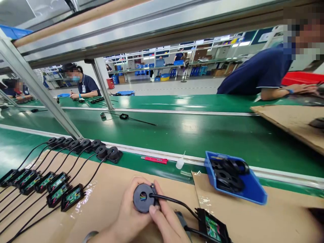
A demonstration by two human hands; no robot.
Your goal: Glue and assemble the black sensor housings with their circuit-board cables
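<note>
Both of my hands hold a round black part (142, 198) with a hole in its middle, low in the view over a cardboard sheet (108, 182). My left hand (126, 219) cups it from the left and below. My right hand (167, 224) pinches its right edge, where a black cable (174, 201) leaves it. The cable runs right to a small open black box (212, 228) with a green circuit board inside, lying on the cardboard.
Several like units lie in a row at left, round parts (83, 145) by the belt and boxes (37, 182) nearer me. A blue tray (253, 190) holds black rings (227, 175). A red tool (154, 159) and white bottle (180, 163) edge the green conveyor (177, 135). Other people (263, 71) work across it.
</note>
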